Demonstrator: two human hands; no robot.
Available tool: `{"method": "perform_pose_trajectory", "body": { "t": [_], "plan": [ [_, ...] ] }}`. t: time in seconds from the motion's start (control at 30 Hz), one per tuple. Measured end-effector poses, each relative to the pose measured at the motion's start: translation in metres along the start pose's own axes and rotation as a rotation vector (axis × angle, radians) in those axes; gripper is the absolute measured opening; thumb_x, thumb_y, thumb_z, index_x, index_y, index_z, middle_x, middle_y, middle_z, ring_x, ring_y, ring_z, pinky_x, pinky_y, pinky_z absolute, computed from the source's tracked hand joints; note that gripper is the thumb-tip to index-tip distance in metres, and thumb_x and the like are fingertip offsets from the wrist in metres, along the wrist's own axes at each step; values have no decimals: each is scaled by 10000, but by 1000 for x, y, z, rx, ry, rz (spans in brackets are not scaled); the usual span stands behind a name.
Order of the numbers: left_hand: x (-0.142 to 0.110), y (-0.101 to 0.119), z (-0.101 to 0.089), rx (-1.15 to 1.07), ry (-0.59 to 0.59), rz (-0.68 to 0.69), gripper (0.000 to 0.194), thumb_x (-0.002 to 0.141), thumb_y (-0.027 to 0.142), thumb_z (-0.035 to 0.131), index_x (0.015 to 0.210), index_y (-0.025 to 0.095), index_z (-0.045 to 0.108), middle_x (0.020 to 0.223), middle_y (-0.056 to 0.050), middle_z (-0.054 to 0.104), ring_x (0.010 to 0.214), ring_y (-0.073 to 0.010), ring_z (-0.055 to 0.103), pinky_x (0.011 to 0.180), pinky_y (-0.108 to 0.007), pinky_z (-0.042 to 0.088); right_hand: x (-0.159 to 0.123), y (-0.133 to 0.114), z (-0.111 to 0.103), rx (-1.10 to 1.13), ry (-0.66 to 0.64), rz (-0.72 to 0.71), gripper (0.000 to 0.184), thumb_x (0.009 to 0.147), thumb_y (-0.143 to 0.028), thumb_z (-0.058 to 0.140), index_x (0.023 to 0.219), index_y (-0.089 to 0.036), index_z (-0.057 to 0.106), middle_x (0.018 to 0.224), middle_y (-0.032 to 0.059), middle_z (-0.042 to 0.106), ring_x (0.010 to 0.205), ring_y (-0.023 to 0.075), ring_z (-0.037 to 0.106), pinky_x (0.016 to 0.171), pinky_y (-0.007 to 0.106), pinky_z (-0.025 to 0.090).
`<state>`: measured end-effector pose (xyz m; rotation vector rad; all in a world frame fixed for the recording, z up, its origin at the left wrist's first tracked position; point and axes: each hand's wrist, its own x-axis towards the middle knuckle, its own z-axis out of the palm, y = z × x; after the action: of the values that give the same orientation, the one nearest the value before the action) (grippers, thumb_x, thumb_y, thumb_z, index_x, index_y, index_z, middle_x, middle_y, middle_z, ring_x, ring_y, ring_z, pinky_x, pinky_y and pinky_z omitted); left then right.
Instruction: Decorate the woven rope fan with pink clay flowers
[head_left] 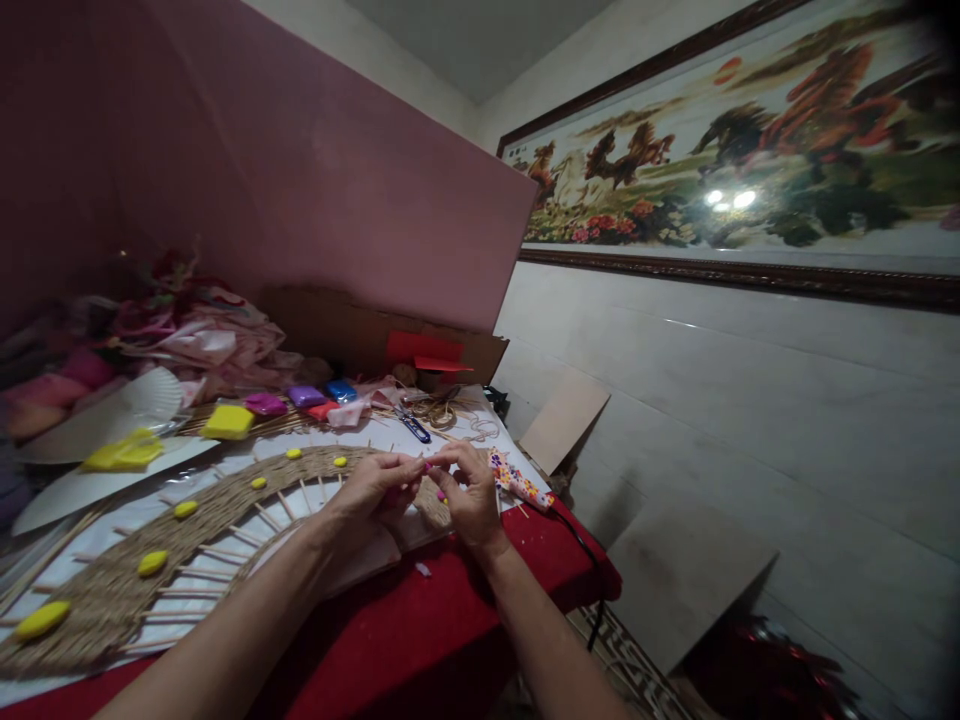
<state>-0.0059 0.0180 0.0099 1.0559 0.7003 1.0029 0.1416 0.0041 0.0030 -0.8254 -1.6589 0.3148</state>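
Observation:
A small bit of magenta modelling clay (pixel 428 467) is pinched between the fingertips of both hands. My left hand (pixel 382 482) is closed, its thumb and forefinger meeting at the clay. From the right, my right hand (pixel 469 490) pinches the same bit, also closed. Both are held over the right part of a woven twine arch (pixel 225 492) with thin wooden sticks poking out along its edges. Several yellow clay ovals (pixel 153 563) sit along the arch. Another magenta and yellow spot (pixel 442 496) shows on the arch just beneath my right hand.
Packs of yellow (pixel 228 421), purple (pixel 306 397) and blue clay (pixel 341 390) lie behind the arch. Blue-handled cutters (pixel 414 426) rest near a flower-patterned glue gun (pixel 521 480) with a black cord. Red cloth (pixel 390 640) covers the table's front edge. Pink fabric (pixel 217 340) is piled at left.

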Motion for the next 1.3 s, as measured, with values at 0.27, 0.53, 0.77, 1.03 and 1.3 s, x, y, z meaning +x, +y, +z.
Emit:
{"method": "perform_pose_trajectory", "body": {
  "t": [0.27, 0.53, 0.77, 1.03, 1.3],
  "plan": [
    [2, -1, 0, 11, -25, 14, 399, 651, 486, 688, 565, 131, 528, 411, 40, 437, 313, -23, 265, 320, -175, 125, 0, 0, -1, 26, 0, 18, 41, 794, -213, 622, 757, -196, 624, 825, 20, 567, 799, 148, 541, 591, 229, 410],
    [-1, 0, 1, -13, -9, 4, 384, 609, 459, 728, 578, 137, 521, 418, 50, 435, 319, -21, 275, 323, -170, 128, 1, 0, 0, 35, 12, 2, 27, 786, -222, 636, 767, -203, 641, 809, 19, 575, 775, 149, 540, 590, 238, 412],
    [2, -2, -2, 16, -14, -2, 342, 606, 411, 744, 610, 132, 546, 454, 35, 484, 320, -20, 288, 322, -173, 134, 1, -2, -1, 8, 19, 13, 18, 780, -220, 637, 777, -205, 645, 803, 18, 585, 775, 151, 543, 570, 234, 405],
    [1, 0, -1, 5, 0, 3, 347, 600, 408, 744, 579, 128, 540, 439, 41, 473, 297, -14, 275, 313, -170, 133, 1, -3, -1, 4, 23, 34, 52, 784, -241, 624, 775, -196, 648, 787, 22, 598, 770, 153, 550, 584, 239, 418],
    [-3, 2, 4, -19, 12, -8, 366, 560, 403, 769, 563, 131, 525, 410, 44, 465, 292, -17, 276, 309, -169, 120, 1, -2, -1, 3, 16, 50, 49, 779, -240, 630, 783, -195, 649, 797, 26, 598, 758, 155, 551, 569, 238, 415]
  ]
}}
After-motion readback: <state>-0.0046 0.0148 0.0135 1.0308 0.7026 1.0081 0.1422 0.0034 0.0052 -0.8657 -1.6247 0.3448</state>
